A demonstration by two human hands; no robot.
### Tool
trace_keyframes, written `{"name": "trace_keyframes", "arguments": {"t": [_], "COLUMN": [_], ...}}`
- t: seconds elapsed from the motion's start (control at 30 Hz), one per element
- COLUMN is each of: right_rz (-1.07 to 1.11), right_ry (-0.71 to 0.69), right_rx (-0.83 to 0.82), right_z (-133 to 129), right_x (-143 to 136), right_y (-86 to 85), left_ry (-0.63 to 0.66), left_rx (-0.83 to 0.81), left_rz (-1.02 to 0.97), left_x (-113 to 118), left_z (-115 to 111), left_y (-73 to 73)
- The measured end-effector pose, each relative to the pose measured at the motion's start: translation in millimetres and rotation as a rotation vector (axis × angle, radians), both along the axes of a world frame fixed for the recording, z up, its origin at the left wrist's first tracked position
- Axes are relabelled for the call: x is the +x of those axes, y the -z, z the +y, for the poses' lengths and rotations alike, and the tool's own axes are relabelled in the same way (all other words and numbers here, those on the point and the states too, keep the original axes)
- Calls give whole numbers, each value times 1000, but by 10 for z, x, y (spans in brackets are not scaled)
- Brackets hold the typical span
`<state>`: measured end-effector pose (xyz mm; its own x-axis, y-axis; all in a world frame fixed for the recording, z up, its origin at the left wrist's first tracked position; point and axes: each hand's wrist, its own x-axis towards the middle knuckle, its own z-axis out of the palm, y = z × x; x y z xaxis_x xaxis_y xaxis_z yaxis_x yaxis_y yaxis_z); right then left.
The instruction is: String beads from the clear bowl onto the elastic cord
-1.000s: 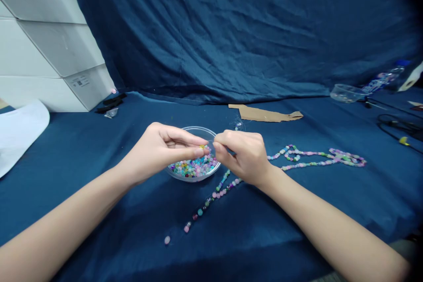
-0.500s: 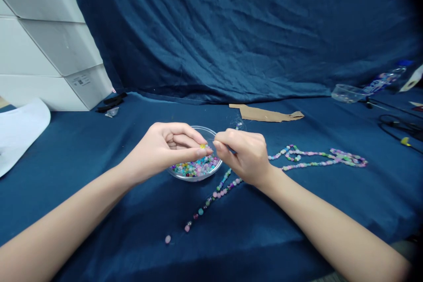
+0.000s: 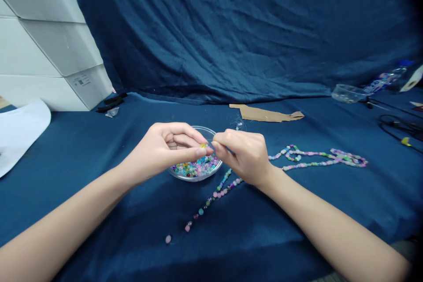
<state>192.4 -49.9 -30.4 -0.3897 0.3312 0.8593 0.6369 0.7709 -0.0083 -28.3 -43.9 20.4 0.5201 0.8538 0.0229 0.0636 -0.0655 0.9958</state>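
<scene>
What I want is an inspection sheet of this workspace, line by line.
Surface: blue cloth, creased.
Job's things: bowl holding mixed beads; beaded strand running beneath the right forearm's side of the view.
Clutter: cardboard strip, clear tub, bottle.
Hands: left hand pinches a yellow bead; right hand has fingertips together, contents too fine to tell.
Cables: black cables at far right, with yellow tag.
Surroundings: white boxes left, blue drape behind.

Here's the yellow bead (image 3: 202,146), pinched over the clear bowl (image 3: 194,179) of mixed beads (image 3: 197,168); the pastel strand (image 3: 302,165) snakes loosely rightward in loops.
</scene>
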Motion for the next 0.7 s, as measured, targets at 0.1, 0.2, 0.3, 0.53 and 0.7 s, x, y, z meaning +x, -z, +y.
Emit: {"name": "trace_keyframes", "arguments": {"t": [0.1, 0.2, 0.3, 0.53, 0.7], "right_rz": [-19, -44, -30, 19, 6], "right_ry": [12, 18, 33, 52, 70], "right_rx": [19, 33, 34, 43, 58], "right_z": [-3, -5, -7, -8, -8], "right_x": [1, -2, -5, 13, 15], "right_y": [-10, -20, -26, -20, -12], "left_ry": [-5, -12, -15, -44, -72], "left_rx": [12, 26, 61, 156, 83], "left_rz": [1, 5, 10, 7, -6], "left_x": [0, -7, -21, -48, -48], "left_z": [-4, -1, 18, 55, 55], "left_y": [-7, 7, 55, 118, 121]}}
